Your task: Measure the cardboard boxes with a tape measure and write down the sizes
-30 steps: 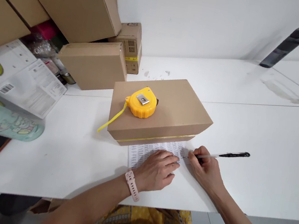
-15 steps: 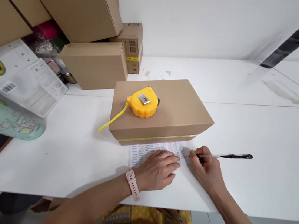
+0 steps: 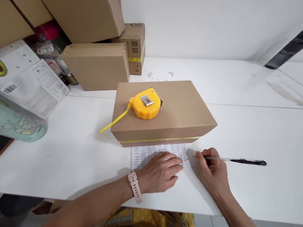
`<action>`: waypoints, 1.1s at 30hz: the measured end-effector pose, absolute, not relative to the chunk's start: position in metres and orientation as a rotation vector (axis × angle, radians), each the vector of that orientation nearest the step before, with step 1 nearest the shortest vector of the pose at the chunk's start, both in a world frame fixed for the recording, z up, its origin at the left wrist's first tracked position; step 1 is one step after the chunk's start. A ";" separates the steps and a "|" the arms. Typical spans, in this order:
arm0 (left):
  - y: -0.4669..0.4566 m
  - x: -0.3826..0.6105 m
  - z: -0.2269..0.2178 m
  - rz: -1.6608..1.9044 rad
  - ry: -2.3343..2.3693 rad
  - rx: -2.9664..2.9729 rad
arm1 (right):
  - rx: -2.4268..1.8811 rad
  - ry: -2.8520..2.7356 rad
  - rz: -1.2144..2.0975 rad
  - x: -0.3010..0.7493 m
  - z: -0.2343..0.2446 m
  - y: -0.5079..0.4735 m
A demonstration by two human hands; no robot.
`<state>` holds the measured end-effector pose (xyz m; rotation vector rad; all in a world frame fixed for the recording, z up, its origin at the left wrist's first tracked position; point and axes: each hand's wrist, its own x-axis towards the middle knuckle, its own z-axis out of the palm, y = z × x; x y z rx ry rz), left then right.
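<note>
A pen (image 3: 237, 160) with a clear barrel and black end is pinched in my right hand (image 3: 214, 174), its tip just right of a sheet of handwritten paper (image 3: 145, 152). Flat on that sheet lies my left hand (image 3: 161, 172), fingers stretched out and a pink band on the wrist. The paper's far edge is hidden by a brown cardboard box (image 3: 181, 106) sealed with yellow tape. On top of the box rests a yellow tape measure (image 3: 146, 104) with a metal clip and a yellow strap hanging over the box's left edge.
Several cardboard boxes (image 3: 96, 65) are stacked at the back left. White cartons with an avocado picture (image 3: 36, 85) and a mint-green bottle (image 3: 11, 119) stand at the left. A dark bottle (image 3: 295, 44) is at the back right, near the wall. The white table (image 3: 264, 138) has a front edge close to me.
My right hand has shifted slightly right with the pen, drawing its tip off the paper's right edge. The pen lies flatter. My left hand stays in place.
</note>
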<state>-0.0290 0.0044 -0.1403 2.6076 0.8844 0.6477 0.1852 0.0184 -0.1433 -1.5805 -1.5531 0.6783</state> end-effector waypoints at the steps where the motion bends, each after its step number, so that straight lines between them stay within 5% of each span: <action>1: 0.005 -0.029 -0.141 0.647 0.881 2.605 | -1.578 -1.532 0.664 0.186 -0.144 0.019; 9: 0.002 -0.027 -0.141 0.917 0.890 2.651 | -1.609 -1.899 0.117 0.208 -0.152 0.024; 18: 0.015 -0.050 -0.063 1.976 1.689 2.449 | -1.626 -1.870 -0.172 0.211 -0.188 0.042; 24: 0.052 -0.072 -0.017 1.365 2.112 2.097 | -1.697 -1.845 -0.147 0.212 -0.188 0.044; 27: 0.049 -0.070 -0.010 1.356 2.115 1.905 | -1.663 -1.762 -0.138 0.209 -0.178 0.039; 30: 0.027 -0.061 -0.005 1.562 1.784 1.686 | -1.507 -1.507 -0.128 0.202 -0.153 0.026; 33: -0.001 -0.052 -0.002 1.503 1.276 1.398 | -1.342 -1.313 0.257 0.188 -0.111 0.010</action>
